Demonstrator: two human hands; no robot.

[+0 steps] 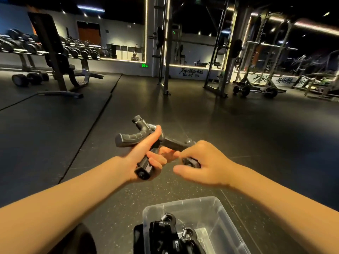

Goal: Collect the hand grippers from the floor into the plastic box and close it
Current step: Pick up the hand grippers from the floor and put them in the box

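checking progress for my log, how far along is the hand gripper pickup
Partly done: some grippers already lie in the open plastic box. In hand: the left hand and right hand hold more grippers above the floor. Left: drop these in and close the box; no lid shows.

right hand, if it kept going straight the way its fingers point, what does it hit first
Probably the left hand: the right hand points left toward it, fingertips nearly touching its fingers around the hand gripper. Depth is hard to judge.

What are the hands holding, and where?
Left hand grips a black hand gripper by one handle. Right hand holds another gripper, mostly hidden.
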